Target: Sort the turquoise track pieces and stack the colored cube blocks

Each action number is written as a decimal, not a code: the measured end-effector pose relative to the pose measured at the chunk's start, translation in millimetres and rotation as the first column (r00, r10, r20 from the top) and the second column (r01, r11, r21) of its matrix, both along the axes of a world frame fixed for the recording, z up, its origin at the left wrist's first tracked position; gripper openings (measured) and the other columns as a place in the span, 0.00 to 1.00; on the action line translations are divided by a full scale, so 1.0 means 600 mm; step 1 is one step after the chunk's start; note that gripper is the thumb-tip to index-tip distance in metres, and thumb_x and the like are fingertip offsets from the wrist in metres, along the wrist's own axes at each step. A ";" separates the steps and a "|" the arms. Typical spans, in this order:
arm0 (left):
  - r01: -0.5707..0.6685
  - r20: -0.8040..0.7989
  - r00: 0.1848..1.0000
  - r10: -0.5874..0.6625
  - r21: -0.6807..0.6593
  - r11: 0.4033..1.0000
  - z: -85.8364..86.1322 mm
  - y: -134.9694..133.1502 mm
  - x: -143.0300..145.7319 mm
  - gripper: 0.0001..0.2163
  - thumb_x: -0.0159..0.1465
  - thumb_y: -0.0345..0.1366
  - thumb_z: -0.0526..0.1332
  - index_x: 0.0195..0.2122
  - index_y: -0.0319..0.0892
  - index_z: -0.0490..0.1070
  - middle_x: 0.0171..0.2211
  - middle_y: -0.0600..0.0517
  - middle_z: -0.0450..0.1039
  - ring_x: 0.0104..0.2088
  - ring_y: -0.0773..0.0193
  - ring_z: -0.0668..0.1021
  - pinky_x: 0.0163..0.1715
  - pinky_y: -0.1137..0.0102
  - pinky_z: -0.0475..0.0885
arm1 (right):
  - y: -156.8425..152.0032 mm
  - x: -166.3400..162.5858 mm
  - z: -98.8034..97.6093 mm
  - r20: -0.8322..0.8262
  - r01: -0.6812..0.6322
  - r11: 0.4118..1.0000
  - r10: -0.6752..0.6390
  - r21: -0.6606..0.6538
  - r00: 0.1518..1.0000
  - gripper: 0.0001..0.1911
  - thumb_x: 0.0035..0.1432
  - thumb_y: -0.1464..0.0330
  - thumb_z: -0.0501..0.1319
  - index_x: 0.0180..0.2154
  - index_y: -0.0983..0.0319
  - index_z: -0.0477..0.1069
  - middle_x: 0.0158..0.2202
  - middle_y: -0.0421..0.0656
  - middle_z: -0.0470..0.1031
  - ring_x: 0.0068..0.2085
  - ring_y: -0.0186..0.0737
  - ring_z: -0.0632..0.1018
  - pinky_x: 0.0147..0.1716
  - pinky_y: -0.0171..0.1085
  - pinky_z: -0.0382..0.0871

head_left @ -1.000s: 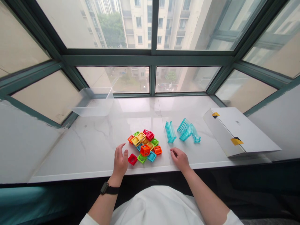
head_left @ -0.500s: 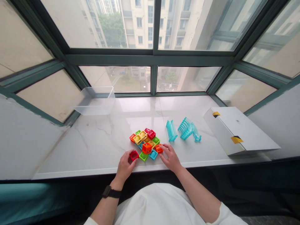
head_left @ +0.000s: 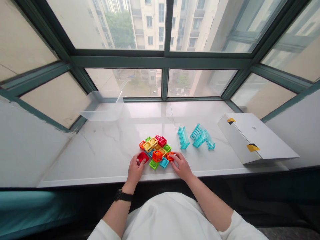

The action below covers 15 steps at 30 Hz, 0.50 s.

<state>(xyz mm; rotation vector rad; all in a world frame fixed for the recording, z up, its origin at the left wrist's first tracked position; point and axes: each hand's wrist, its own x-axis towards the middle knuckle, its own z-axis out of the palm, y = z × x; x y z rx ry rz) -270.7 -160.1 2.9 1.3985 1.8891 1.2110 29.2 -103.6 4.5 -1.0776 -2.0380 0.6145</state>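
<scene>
My left hand (head_left: 135,168) pinches a red toy block (head_left: 143,157) between thumb and fingers at the left side of a pile of colourful plastic blocks. On the pile's right side my right hand (head_left: 182,165) has its fingers and thumb closed about an orange block (head_left: 170,156). Between my hands lie a green block (head_left: 153,164), a blue block (head_left: 164,162) and a raised orange cube (head_left: 157,155). Behind these sit a pair of joined yellow blocks (head_left: 150,144) and a dark pink block (head_left: 162,141).
Turquoise see-through track pieces (head_left: 183,138) and a curved turquoise piece (head_left: 199,136) lie to the right. A clear plastic bin (head_left: 105,115) stands at the back left. A white box (head_left: 260,136) with yellow-black tabs is at the right. The white sill's front edge (head_left: 87,180) runs close to me.
My left hand has moved slightly up and away from me with the red block, which now tilts against the pile. My right hand stays at the orange block, its fingers slightly further over it.
</scene>
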 end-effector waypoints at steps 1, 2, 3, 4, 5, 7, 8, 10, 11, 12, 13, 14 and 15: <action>0.029 -0.041 0.999 -0.027 0.038 0.999 0.002 0.003 0.005 0.19 0.69 0.47 0.62 0.59 0.48 0.71 0.56 0.45 0.75 0.52 0.52 0.78 0.49 0.56 0.77 | 0.000 0.000 -0.001 0.000 0.001 1.000 -0.001 0.001 1.000 0.22 0.66 0.71 0.61 0.60 0.51 0.74 0.59 0.49 0.72 0.57 0.50 0.77 0.59 0.51 0.77; 0.058 -0.076 0.996 -0.053 0.071 0.996 0.003 0.005 0.009 0.17 0.69 0.45 0.62 0.57 0.48 0.72 0.55 0.45 0.74 0.54 0.51 0.77 0.50 0.56 0.77 | 0.000 0.000 -0.001 0.001 0.001 1.000 -0.001 0.001 1.000 0.22 0.66 0.71 0.61 0.60 0.52 0.74 0.59 0.48 0.72 0.57 0.50 0.78 0.59 0.51 0.77; 0.082 -0.104 0.992 -0.072 0.094 0.992 0.004 0.007 0.012 0.16 0.69 0.44 0.63 0.56 0.48 0.72 0.54 0.45 0.74 0.55 0.51 0.77 0.51 0.56 0.77 | 0.000 0.000 -0.002 0.001 -0.001 1.000 0.001 0.001 1.000 0.22 0.66 0.71 0.61 0.60 0.52 0.74 0.59 0.48 0.72 0.57 0.50 0.78 0.59 0.51 0.77; 0.100 -0.126 0.988 -0.086 0.105 0.989 0.005 0.008 0.014 0.15 0.69 0.44 0.63 0.55 0.48 0.72 0.53 0.45 0.75 0.54 0.51 0.77 0.52 0.56 0.77 | -0.001 0.001 -0.003 0.002 -0.002 1.000 0.002 0.003 1.000 0.22 0.66 0.71 0.60 0.60 0.52 0.74 0.59 0.49 0.72 0.57 0.50 0.78 0.58 0.51 0.77; 0.111 -0.143 0.985 -0.095 0.109 0.988 0.005 0.008 0.015 0.15 0.69 0.43 0.64 0.54 0.48 0.72 0.52 0.46 0.75 0.53 0.51 0.77 0.52 0.55 0.77 | -0.001 0.002 -0.003 0.005 0.001 1.000 -0.001 0.011 1.000 0.21 0.67 0.70 0.60 0.59 0.52 0.74 0.59 0.49 0.72 0.57 0.50 0.77 0.58 0.51 0.77; 0.134 -0.167 0.979 -0.115 0.105 0.985 0.005 0.007 0.015 0.15 0.69 0.43 0.64 0.55 0.48 0.71 0.50 0.47 0.76 0.50 0.53 0.78 0.52 0.55 0.77 | -0.003 0.002 -0.002 0.015 0.030 0.998 -0.031 0.059 0.999 0.22 0.67 0.69 0.61 0.61 0.54 0.72 0.58 0.50 0.72 0.57 0.52 0.77 0.58 0.54 0.76; 0.150 -0.180 0.975 -0.129 0.107 0.983 0.005 0.006 0.015 0.15 0.69 0.43 0.64 0.56 0.48 0.71 0.50 0.47 0.76 0.50 0.53 0.78 0.52 0.55 0.77 | -0.003 0.001 0.001 0.023 0.052 0.994 -0.054 0.097 0.998 0.23 0.67 0.69 0.61 0.62 0.55 0.70 0.58 0.51 0.72 0.57 0.54 0.76 0.58 0.56 0.75; 0.185 -0.210 0.966 -0.153 0.141 0.973 0.006 0.004 0.015 0.15 0.71 0.42 0.61 0.58 0.47 0.70 0.52 0.46 0.75 0.52 0.53 0.78 0.55 0.54 0.75 | -0.004 -0.005 0.010 0.043 0.076 0.982 -0.085 0.173 0.995 0.26 0.66 0.68 0.62 0.64 0.57 0.67 0.57 0.53 0.73 0.58 0.56 0.75 0.59 0.59 0.72; 0.198 -0.230 0.961 -0.156 0.169 0.966 0.007 0.002 0.015 0.15 0.73 0.42 0.59 0.59 0.47 0.69 0.54 0.45 0.74 0.55 0.52 0.77 0.57 0.53 0.74 | -0.004 -0.011 0.017 0.054 0.069 0.977 -0.081 0.200 0.995 0.26 0.66 0.67 0.62 0.64 0.57 0.66 0.57 0.53 0.73 0.58 0.57 0.74 0.59 0.60 0.71; 0.205 -0.255 0.955 -0.152 0.196 0.959 0.008 0.000 0.017 0.16 0.73 0.41 0.58 0.60 0.47 0.68 0.56 0.44 0.73 0.57 0.52 0.76 0.60 0.52 0.72 | -0.004 -0.018 0.025 0.067 0.049 0.975 -0.065 0.216 0.996 0.26 0.66 0.67 0.63 0.64 0.58 0.66 0.57 0.53 0.73 0.59 0.57 0.74 0.59 0.60 0.71; 0.208 -0.285 0.948 -0.142 0.219 0.953 0.010 -0.002 0.018 0.17 0.74 0.41 0.58 0.62 0.46 0.67 0.59 0.42 0.71 0.60 0.51 0.74 0.62 0.50 0.71 | -0.003 -0.028 0.034 0.080 0.021 0.975 -0.040 0.222 0.996 0.26 0.66 0.66 0.63 0.64 0.57 0.66 0.57 0.52 0.73 0.59 0.57 0.73 0.59 0.59 0.70; 0.215 -0.321 0.938 -0.133 0.234 0.948 0.012 -0.005 0.021 0.19 0.73 0.41 0.59 0.64 0.46 0.65 0.61 0.41 0.69 0.62 0.49 0.72 0.64 0.49 0.69 | -0.003 -0.039 0.041 0.092 -0.009 0.975 -0.012 0.222 0.996 0.26 0.65 0.66 0.64 0.63 0.57 0.67 0.57 0.52 0.73 0.59 0.57 0.73 0.59 0.59 0.70; 0.228 -0.362 0.923 -0.131 0.238 0.944 0.014 -0.007 0.024 0.21 0.73 0.42 0.60 0.65 0.46 0.64 0.63 0.40 0.67 0.64 0.48 0.71 0.65 0.48 0.68 | -0.003 -0.051 0.048 0.105 -0.034 0.976 0.012 0.216 0.994 0.27 0.65 0.65 0.65 0.63 0.57 0.67 0.58 0.52 0.73 0.60 0.57 0.73 0.60 0.58 0.70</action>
